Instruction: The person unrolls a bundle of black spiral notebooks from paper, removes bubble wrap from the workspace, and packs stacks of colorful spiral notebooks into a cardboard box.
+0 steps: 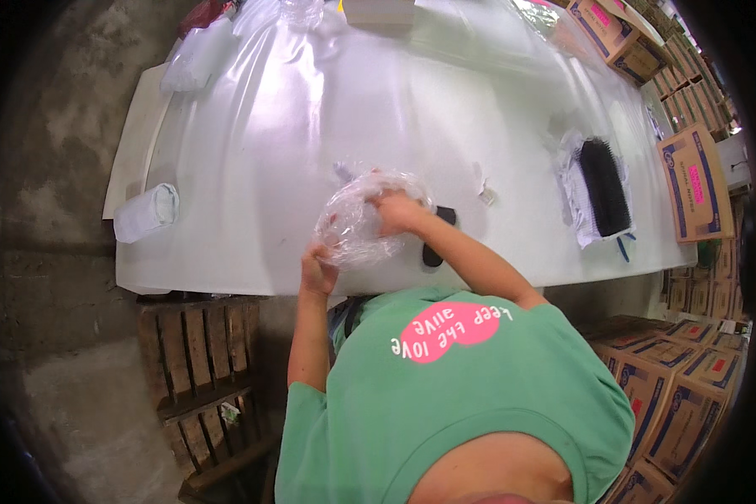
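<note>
A crumpled clear plastic bag (357,220) hovers over the near edge of the white-covered table (311,118). My left hand (317,270) pinches its lower edge. My right hand (397,212) grips the bag's upper right side, fingers curled into the film. A black object (433,249) lies on the table right behind my right forearm, partly hidden by it. Whether anything sits inside the bag is unclear.
A black bristled brush (605,185) rests on clear wrapping at the right. A rolled white bundle (147,212) lies at the left edge; small paper tags (485,195) sit mid-table. Cardboard boxes (693,181) stack at right, a wooden pallet (206,361) stands below.
</note>
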A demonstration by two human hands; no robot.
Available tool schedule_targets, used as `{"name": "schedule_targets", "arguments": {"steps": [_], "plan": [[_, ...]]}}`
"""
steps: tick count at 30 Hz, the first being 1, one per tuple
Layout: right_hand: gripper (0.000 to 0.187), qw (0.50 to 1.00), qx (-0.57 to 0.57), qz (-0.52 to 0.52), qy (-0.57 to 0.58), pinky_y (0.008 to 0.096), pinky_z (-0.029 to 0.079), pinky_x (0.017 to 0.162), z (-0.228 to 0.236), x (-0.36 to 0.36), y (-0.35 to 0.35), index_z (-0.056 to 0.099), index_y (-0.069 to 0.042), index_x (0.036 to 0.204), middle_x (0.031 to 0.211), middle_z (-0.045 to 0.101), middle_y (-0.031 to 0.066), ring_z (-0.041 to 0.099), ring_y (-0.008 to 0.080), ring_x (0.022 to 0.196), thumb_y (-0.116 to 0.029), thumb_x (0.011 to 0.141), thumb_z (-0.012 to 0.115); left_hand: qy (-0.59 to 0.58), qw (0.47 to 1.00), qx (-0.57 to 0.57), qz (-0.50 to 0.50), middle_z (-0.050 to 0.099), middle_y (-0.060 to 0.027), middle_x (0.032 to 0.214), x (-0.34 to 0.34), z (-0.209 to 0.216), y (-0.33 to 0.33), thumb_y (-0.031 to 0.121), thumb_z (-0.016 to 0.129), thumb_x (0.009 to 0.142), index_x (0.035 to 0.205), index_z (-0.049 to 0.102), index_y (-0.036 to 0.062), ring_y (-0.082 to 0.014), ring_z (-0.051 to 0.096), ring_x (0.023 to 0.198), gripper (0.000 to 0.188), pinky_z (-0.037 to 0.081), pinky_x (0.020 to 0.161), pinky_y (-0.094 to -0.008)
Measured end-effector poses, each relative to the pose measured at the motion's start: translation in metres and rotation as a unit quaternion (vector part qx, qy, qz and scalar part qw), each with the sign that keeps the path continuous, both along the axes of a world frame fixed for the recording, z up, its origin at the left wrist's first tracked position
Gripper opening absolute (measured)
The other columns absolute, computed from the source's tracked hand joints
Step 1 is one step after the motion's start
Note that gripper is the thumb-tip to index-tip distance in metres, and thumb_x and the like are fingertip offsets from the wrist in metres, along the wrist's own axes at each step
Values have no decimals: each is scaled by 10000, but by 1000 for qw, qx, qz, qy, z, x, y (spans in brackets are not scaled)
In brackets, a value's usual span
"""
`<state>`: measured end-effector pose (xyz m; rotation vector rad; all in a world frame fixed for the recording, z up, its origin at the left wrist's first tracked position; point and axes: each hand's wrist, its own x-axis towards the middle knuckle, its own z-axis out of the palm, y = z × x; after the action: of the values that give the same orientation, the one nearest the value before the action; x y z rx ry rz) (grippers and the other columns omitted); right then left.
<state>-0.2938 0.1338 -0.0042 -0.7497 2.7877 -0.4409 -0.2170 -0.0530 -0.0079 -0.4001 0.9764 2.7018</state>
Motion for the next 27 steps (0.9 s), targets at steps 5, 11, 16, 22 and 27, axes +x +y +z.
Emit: {"name": "schedule_targets", "arguments": {"steps": [5,11,16,22,27], "plan": [[717,979,123,45,-153,463,389,956,3,-29,7,410,-227,1315,1379,360,153,398,355,1219,-151,659,688,19,897,-441,-14,531,-125,1023,-8,85,-12,27,510,691,1331,316,87,-253,536,899,672,447,818,-414],[448,952,38,72,-295,332,396,946,85,-12,-4,579,-96,1153,1228,534,137,500,260,1137,-74,709,636,508,655,-553,-86,576,-95,822,-13,148,54,-36,547,723,834,594,64,-281,561,729,156,468,671,-319],[386,873,-397,39,-280,344,398,950,99,9,96,586,-50,1142,1159,578,133,528,261,1098,43,769,552,348,552,-728,-210,599,-78,915,-54,115,26,76,608,735,794,639,77,-279,597,832,66,477,678,-339],[315,913,-94,-342,203,339,415,929,-14,32,157,606,-57,1114,1087,599,142,524,240,1095,-56,799,583,459,349,-799,-169,361,-91,1362,-45,111,31,157,663,714,1024,653,192,-310,528,1044,312,469,829,-395],[196,821,-377,-418,98,301,469,828,-28,34,139,653,-21,977,1007,623,116,591,194,951,-21,793,584,279,487,-790,-244,306,-122,1408,-67,86,15,125,654,693,1242,510,201,-322,533,1053,572,471,851,-380]]}}
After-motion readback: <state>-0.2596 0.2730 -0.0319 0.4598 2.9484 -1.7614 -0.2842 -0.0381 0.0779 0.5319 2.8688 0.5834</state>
